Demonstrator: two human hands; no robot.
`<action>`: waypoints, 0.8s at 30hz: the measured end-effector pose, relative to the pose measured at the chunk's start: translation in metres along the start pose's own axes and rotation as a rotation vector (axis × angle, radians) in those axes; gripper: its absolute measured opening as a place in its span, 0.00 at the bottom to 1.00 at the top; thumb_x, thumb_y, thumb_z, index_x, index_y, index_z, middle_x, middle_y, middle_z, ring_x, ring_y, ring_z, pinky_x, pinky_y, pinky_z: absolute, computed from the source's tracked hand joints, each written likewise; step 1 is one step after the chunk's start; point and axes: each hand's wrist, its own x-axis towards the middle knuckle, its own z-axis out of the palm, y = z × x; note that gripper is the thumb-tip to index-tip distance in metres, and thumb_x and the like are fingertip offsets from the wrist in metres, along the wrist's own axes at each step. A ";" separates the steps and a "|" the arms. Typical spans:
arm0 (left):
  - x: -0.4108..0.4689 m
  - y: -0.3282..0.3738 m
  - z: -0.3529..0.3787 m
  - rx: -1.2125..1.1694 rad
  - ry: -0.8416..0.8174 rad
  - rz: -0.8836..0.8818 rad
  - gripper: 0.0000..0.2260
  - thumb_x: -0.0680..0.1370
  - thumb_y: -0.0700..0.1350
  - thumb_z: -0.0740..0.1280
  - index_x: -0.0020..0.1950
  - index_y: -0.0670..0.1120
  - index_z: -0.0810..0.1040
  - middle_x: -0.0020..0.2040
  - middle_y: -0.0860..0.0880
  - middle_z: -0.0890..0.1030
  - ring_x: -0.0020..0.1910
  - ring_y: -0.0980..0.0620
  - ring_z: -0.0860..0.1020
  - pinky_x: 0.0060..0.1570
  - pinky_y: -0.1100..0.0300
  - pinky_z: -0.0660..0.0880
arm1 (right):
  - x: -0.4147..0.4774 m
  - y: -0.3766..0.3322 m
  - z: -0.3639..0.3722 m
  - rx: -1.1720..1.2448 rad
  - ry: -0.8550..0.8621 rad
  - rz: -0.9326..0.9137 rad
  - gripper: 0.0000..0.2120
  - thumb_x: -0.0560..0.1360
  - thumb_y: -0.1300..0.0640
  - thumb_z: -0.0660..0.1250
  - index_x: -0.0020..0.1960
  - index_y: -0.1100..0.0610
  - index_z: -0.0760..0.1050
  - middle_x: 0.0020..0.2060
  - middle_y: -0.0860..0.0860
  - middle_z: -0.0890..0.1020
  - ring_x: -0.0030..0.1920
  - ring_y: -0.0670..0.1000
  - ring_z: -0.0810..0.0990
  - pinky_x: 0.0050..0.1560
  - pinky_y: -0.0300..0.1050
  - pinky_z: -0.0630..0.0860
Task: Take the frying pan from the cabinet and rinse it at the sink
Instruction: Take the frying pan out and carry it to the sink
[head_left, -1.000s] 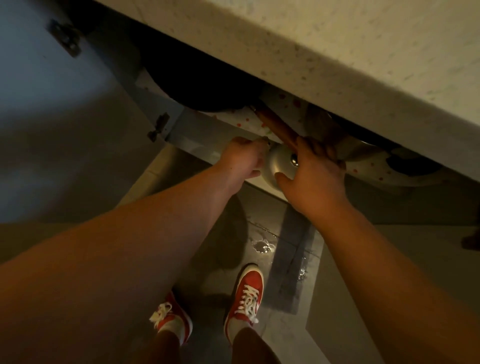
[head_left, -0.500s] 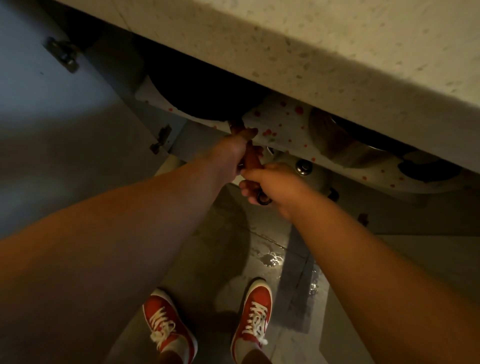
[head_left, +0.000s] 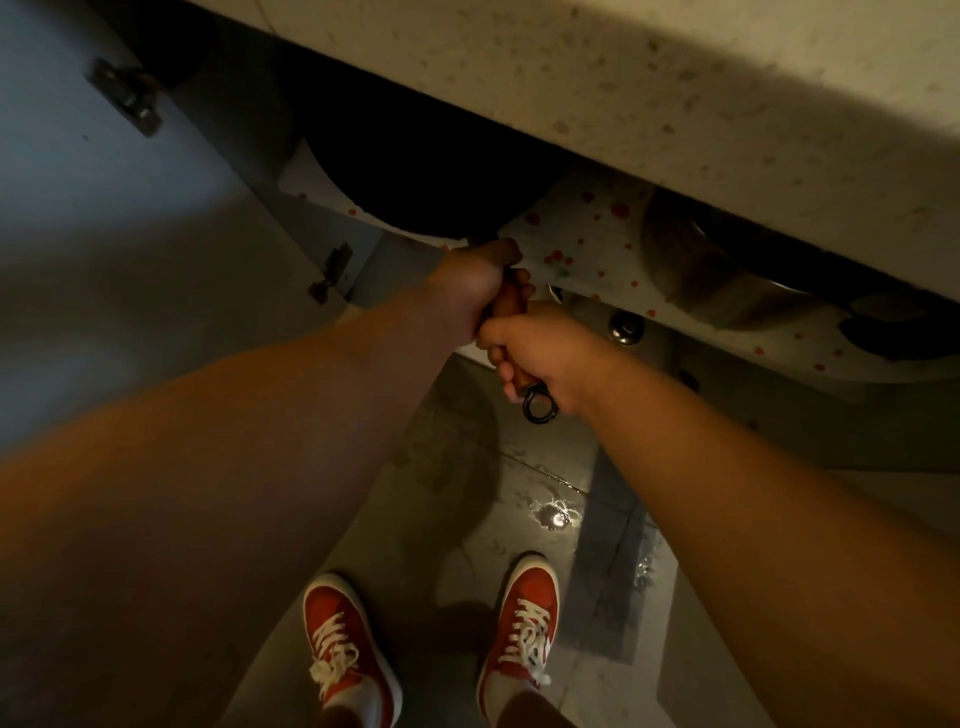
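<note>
Both hands, left hand (head_left: 475, 280) and right hand (head_left: 540, 353), clench the frying pan (head_left: 415, 192) handle (head_left: 511, 304).

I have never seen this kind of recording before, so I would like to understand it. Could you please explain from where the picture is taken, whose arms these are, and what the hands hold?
There is no machine here. A person wears a wide-angle camera on the head, and it looks down, so you see the person's own arms and red lace-up shoes on the grey tiled floor.

The pale speckled stone countertop crosses the top. Below it is an open cabinet, with its grey door swung out on the left. The shelf inside is covered with a white liner with red dots.

Both hands are closed on the brown wooden handle of a large dark frying pan: the left hand nearer the pan, the right hand near the end, where a black hanging ring sticks out. Other cookware lies further right, too dark to name.
</note>
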 end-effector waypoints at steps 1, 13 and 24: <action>-0.004 -0.001 -0.001 0.020 0.015 -0.003 0.06 0.79 0.41 0.64 0.42 0.44 0.73 0.26 0.48 0.77 0.23 0.54 0.77 0.28 0.63 0.75 | -0.004 0.002 0.003 -0.013 0.011 -0.007 0.11 0.72 0.65 0.64 0.32 0.57 0.71 0.18 0.48 0.71 0.15 0.43 0.68 0.19 0.34 0.69; -0.122 -0.059 -0.040 0.132 0.086 -0.092 0.08 0.75 0.41 0.66 0.36 0.43 0.76 0.24 0.51 0.77 0.24 0.55 0.77 0.24 0.63 0.74 | -0.114 0.061 0.058 -0.088 0.007 0.061 0.07 0.71 0.65 0.63 0.36 0.57 0.71 0.20 0.48 0.71 0.18 0.44 0.70 0.21 0.38 0.71; -0.294 -0.091 -0.077 0.295 -0.009 -0.285 0.12 0.75 0.41 0.64 0.32 0.41 0.76 0.24 0.48 0.77 0.25 0.51 0.77 0.26 0.63 0.75 | -0.274 0.111 0.127 0.042 0.050 0.257 0.04 0.70 0.64 0.64 0.37 0.58 0.72 0.16 0.46 0.73 0.18 0.46 0.72 0.23 0.39 0.73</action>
